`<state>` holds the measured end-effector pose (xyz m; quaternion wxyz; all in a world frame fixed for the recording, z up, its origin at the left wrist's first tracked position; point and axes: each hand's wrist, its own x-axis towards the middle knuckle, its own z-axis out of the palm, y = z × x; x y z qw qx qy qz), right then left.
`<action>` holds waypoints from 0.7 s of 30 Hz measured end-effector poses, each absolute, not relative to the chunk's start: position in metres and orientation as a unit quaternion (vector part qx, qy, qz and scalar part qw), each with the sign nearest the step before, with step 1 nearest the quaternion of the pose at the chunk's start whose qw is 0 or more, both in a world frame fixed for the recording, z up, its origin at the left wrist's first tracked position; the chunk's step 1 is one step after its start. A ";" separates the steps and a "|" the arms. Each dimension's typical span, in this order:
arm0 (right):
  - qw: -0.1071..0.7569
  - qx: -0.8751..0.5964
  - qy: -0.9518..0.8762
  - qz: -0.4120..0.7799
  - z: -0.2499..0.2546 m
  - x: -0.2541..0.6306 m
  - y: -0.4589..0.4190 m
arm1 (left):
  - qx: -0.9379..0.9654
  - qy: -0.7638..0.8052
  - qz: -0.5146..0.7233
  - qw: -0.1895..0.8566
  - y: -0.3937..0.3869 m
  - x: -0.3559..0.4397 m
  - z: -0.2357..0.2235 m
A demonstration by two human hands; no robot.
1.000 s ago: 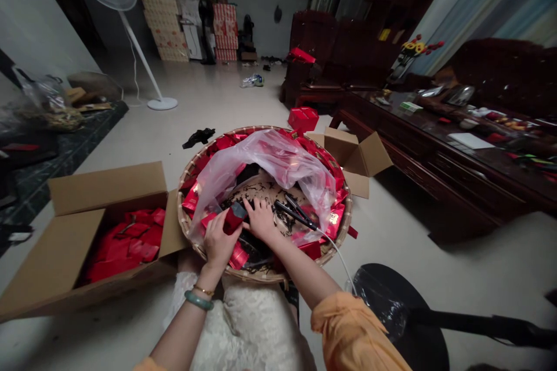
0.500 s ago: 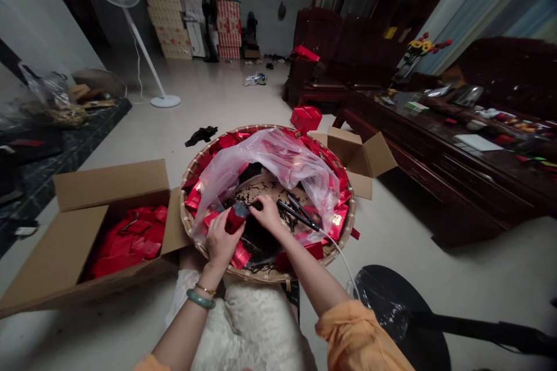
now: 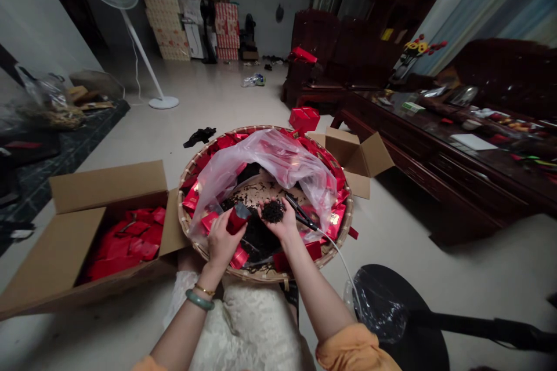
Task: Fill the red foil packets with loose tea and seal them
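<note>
A round woven basket tray (image 3: 188, 177) rests on my lap, ringed with several red packets and spread with dark loose tea leaves (image 3: 256, 191). My left hand (image 3: 221, 239) grips an open small red packet (image 3: 236, 219), mouth tilted to the right. My right hand (image 3: 281, 217) is turned palm up beside it, fingers cupped round a dark pile of tea leaves (image 3: 272, 211). A crumpled clear plastic bag (image 3: 278, 159) lies over the tray's far half. A black tool with a white cord (image 3: 300, 214) lies just right of my right hand.
An open cardboard box (image 3: 78, 226) full of red packets sits on the floor at left. A smaller open carton (image 3: 354, 156) and red boxes (image 3: 303, 118) lie beyond the tray. A dark wooden table (image 3: 452, 156) stands at right, a black round stool (image 3: 404, 319) at lower right, a standing fan (image 3: 126, 17) behind.
My right hand lay flat on the leaves in the tray, then closed on them and lifted, turning palm up with a scoop of leaves beside the packet. My left hand stayed put.
</note>
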<state>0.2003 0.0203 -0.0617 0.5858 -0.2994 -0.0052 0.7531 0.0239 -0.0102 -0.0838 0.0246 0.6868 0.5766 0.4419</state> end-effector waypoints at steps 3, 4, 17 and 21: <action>0.594 -0.291 -0.018 0.749 -0.062 0.199 0.020 | 0.686 0.586 0.429 0.051 -0.012 0.029 -0.083; 0.596 -0.291 -0.017 0.748 -0.062 0.199 0.020 | 0.685 0.591 0.421 0.060 -0.013 0.030 -0.083; 0.673 -0.274 -0.054 0.685 -0.022 0.195 0.020 | 0.742 0.568 0.353 0.043 -0.011 0.046 -0.081; 0.699 -0.307 -0.119 0.635 -0.012 0.183 0.021 | 0.749 0.558 0.355 0.043 -0.010 0.050 -0.079</action>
